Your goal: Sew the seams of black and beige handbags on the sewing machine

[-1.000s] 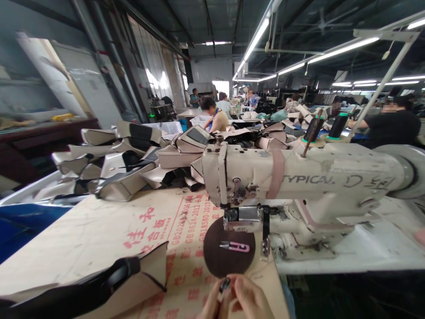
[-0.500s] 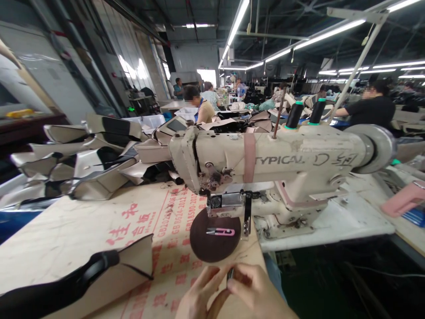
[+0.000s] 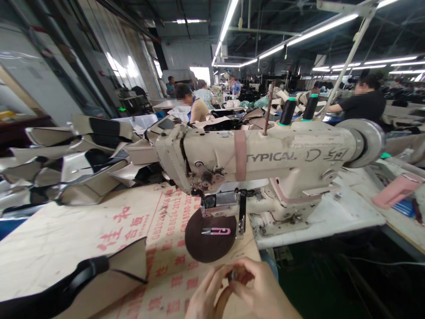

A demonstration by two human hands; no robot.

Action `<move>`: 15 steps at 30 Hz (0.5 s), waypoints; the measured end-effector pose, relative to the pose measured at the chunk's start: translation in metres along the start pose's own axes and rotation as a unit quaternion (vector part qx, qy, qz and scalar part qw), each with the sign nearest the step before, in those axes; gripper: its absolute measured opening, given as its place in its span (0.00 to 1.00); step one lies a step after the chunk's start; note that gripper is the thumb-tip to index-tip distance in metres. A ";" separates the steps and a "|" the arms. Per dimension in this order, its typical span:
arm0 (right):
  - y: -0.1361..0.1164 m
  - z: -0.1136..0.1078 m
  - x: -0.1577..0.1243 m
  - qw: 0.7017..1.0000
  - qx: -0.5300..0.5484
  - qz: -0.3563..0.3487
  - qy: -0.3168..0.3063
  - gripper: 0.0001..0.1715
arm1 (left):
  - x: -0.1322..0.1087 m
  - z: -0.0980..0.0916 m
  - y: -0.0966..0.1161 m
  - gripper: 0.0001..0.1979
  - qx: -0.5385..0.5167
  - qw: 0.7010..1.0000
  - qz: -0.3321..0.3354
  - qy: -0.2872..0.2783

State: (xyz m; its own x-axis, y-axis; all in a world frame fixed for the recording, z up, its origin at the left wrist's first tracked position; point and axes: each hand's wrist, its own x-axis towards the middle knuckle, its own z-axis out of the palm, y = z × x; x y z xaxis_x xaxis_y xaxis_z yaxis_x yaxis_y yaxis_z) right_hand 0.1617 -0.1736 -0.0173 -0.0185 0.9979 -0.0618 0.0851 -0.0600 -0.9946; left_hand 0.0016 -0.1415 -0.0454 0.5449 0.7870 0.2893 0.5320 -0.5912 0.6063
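Surroundings: stacked stock, personnel, lighting.
Heap of beige-and-black pieces [image 3: 91,188] at left, overlapping, in disorder; white bin [image 3: 142,120] behind. Person in tan top [image 3: 199,110] bent forward beyond; person in black top [image 3: 363,105] at right. Tube lights [image 3: 322,30] lit overhead. Pink cylinder [image 3: 398,190] tilted, near right edge, above blue item [image 3: 404,207].

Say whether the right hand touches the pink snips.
Apart. The head view shows disc and board between the right hand and the snips.
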 end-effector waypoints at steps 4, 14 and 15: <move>0.006 0.007 0.000 0.995 -0.089 -0.012 0.052 0.10 | 0.000 0.006 0.000 0.13 -0.011 0.999 -0.023 0.024; 0.029 0.016 -0.004 0.914 -0.297 -0.182 0.209 0.15 | 0.001 0.035 -0.009 0.13 -0.045 0.988 -0.092 0.118; 0.031 0.012 -0.004 0.913 -0.292 -0.185 0.215 0.15 | 0.003 0.035 -0.016 0.13 -0.046 0.987 -0.097 0.120</move>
State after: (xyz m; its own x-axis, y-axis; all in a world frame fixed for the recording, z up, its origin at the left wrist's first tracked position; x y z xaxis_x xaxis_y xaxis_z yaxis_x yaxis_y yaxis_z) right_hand 0.1527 -0.1796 -0.0493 0.2294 0.8714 0.4336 0.6716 0.1808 -0.7185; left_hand 0.0169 -0.1357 -0.0800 0.2629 0.9099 0.3210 0.5438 -0.4145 0.7297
